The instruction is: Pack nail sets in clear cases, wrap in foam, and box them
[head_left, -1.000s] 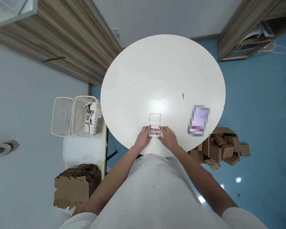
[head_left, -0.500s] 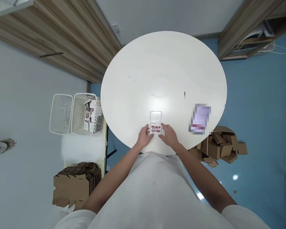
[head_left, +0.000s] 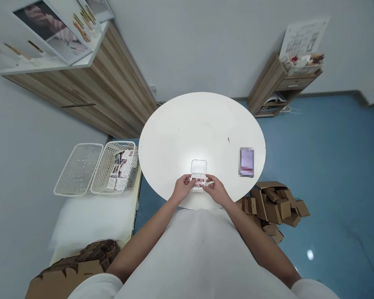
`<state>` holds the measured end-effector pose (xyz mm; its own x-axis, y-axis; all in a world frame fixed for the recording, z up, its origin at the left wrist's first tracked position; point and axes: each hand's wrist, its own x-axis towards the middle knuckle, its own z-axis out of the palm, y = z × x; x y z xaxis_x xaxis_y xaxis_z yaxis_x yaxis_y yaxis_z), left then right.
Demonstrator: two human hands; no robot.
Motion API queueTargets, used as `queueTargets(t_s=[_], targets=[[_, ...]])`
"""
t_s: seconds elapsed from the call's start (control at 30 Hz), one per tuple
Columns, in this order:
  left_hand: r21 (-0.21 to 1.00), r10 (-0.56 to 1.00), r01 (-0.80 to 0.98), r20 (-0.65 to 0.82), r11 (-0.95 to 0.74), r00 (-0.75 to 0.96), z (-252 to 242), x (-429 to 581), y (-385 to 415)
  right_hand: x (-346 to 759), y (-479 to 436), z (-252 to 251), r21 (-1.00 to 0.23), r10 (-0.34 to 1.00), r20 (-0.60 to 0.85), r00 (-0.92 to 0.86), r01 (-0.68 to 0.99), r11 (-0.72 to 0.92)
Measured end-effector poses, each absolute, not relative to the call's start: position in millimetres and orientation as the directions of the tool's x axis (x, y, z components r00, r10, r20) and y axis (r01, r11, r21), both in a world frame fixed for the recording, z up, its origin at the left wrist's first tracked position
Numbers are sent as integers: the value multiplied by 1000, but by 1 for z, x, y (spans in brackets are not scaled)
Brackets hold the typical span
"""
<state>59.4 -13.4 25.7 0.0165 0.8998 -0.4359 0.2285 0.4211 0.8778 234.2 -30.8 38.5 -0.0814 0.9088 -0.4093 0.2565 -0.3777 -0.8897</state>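
Observation:
A small clear plastic case (head_left: 198,167) stands near the front edge of the white oval table (head_left: 202,120), its lid raised away from me. Two rows of small reddish and dark pieces that look like press-on nails (head_left: 198,181) lie in its base. My left hand (head_left: 182,187) grips the left side, with the thumb reaching over onto the pieces. On the opposite side my right hand (head_left: 217,190) holds the case between bent fingers and thumb. The fingertips partly cover the base's edges.
A phone with a blurred screen (head_left: 247,162) lies at the table's right. White baskets (head_left: 95,170), one with printed cards, stand left above stacked brown cartons (head_left: 71,274). Small cardboard boxes (head_left: 277,207) are heaped on the floor at right. Wood cabinets (head_left: 118,83) flank the back.
My view has tilted up, showing more of the wall and cabinet tops. Both hands have closed in on the case, and my left thumb now lies over its base. The lid remains raised.

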Motion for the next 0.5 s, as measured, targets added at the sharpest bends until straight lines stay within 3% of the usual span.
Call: queueTargets(t_s=[0.2,0.4,0.5], targets=[[891,832,-7,-420,453,362,49,36,-29,223,-52,64,-925,929,-371,22,79,-371],[864,816,-141,-387,484,430,52,27,-46,215,-71,67,-909,909,-410,83,-127,-398],[854,805,-175,-367,491,467,57,22,-48,211,-72,71,-879,896,-443,31,-215,-426]])
